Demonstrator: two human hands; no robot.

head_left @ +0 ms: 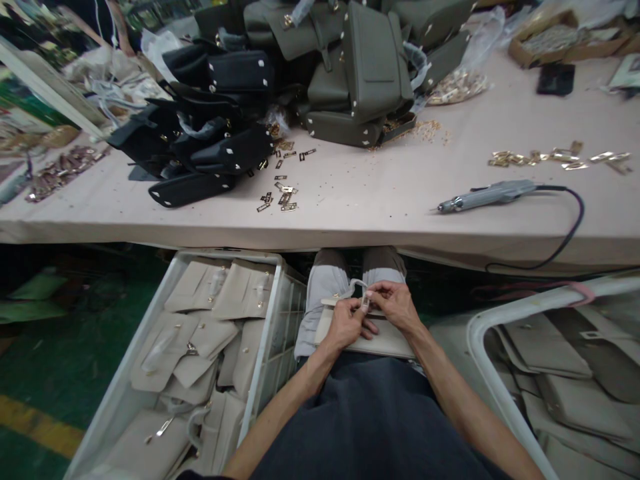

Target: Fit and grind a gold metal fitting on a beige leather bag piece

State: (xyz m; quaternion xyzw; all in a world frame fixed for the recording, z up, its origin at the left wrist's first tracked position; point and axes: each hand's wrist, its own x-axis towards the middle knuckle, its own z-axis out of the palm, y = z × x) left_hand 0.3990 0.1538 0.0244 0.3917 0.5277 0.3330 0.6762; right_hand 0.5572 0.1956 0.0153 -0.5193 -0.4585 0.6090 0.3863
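Observation:
A cream handbag (385,341) lies across my lap, its pale handle (354,285) standing up at the far side. My left hand (346,325) rests over the bag, with thumb and fingers closed on a short strap end (366,301) near the bag's middle. From the other side my right hand (397,305) pinches the same strap end, its fingertips meeting those of the left. Something small and shiny seems to sit between the fingertips, though they hide most of it. The lower front of the bag is partly covered by my forearms and hands.
To the left stands a white crate (273,320) of cream handbags; another white bin (477,333) of bags is at right. On the table (360,200) lie a corded electric screwdriver (487,195), black bags (200,147), olive bags (375,67) and loose metal fittings (285,193).

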